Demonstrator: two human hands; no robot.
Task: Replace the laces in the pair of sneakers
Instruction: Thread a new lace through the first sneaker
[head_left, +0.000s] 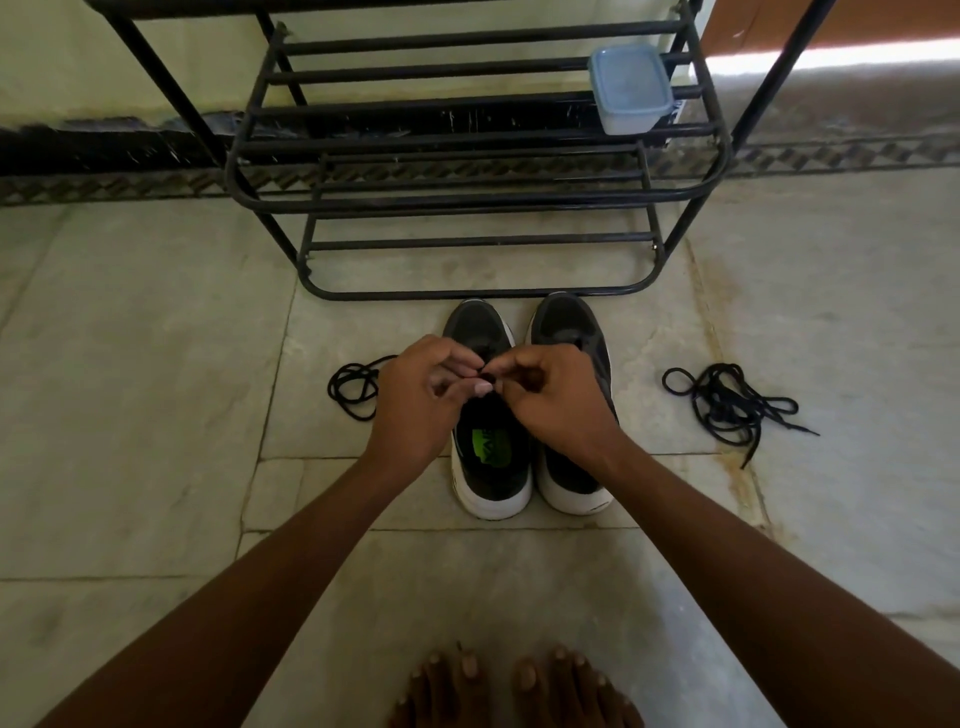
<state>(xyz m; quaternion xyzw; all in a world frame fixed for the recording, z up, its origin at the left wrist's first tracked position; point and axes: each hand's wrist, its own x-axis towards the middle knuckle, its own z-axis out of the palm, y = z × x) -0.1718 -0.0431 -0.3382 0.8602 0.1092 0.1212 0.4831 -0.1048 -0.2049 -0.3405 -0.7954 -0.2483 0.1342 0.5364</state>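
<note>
Hands (415, 400) (556, 395) pinch lace (485, 375) over left sneaker (491, 467).

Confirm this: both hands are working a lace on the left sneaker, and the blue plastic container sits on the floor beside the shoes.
Wrong on the container: the head view shows it on the black shoe rack, not the floor. The rest holds: left hand and right hand pinch a lace at the left sneaker.

Green insole label (491, 446) on sneaker: unreadable.
</note>
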